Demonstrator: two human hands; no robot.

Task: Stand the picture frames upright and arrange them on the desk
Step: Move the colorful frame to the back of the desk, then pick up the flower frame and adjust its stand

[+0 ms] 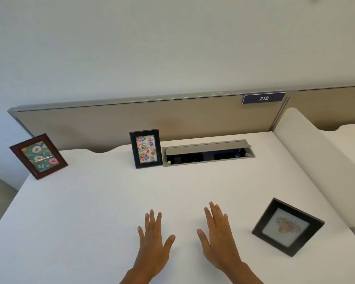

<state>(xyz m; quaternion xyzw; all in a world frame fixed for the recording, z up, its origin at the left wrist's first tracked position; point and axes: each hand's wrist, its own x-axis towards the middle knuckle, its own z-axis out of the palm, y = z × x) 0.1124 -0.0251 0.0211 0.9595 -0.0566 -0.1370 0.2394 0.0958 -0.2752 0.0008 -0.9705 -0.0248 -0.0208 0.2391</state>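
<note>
Three picture frames stand upright on the white desk (94, 201). A brown wooden frame (38, 156) with a doughnut print leans at the far left corner. A black frame (146, 148) with a birthday card stands at the back centre. A dark square frame (287, 226) with a pale flower picture stands at the right, turned at an angle. My left hand (153, 240) and my right hand (218, 236) lie flat, palms down, on the desk near the front, fingers spread, holding nothing and well apart from every frame.
An open grey cable hatch (208, 153) is sunk into the desk just right of the black frame. A beige partition (111, 124) with a "212" label (263, 98) runs along the back. A white side divider (307, 160) bounds the right edge.
</note>
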